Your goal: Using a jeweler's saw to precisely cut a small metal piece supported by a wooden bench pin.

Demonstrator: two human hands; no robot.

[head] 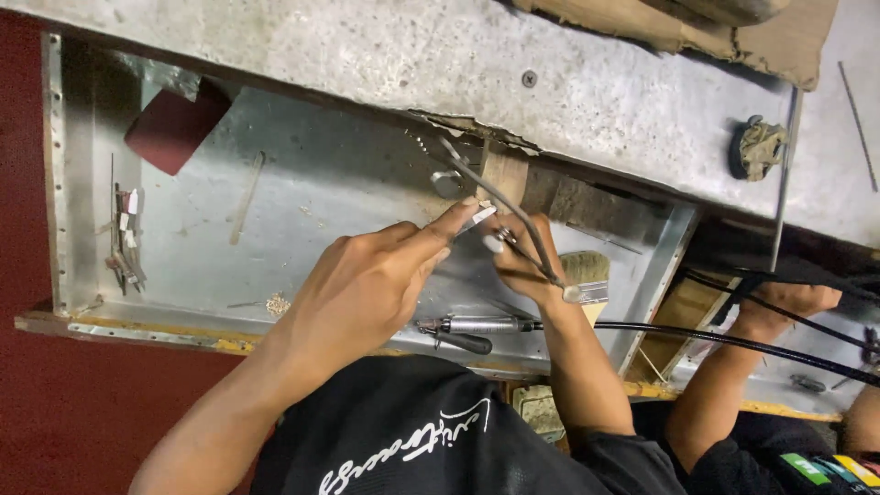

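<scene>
Our left hand (367, 284) pinches a small metal piece (478, 218) over the metal tray (321, 183); our right hand (524, 261) clasps grey pliers (513, 215). Just below lie a paintbrush (587, 275) and an air tool (477, 325). A co-worker's hand (784, 302) rests nearby.

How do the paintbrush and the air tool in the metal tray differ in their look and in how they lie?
The paintbrush has pale bristles in a shiny metal band and is partly hidden behind the right hand; the air tool is a slim metal cylinder with a dark lever, in full view. A black hose leads from the air tool; the paintbrush has none. Both lie in the metal tray, unheld.
</scene>
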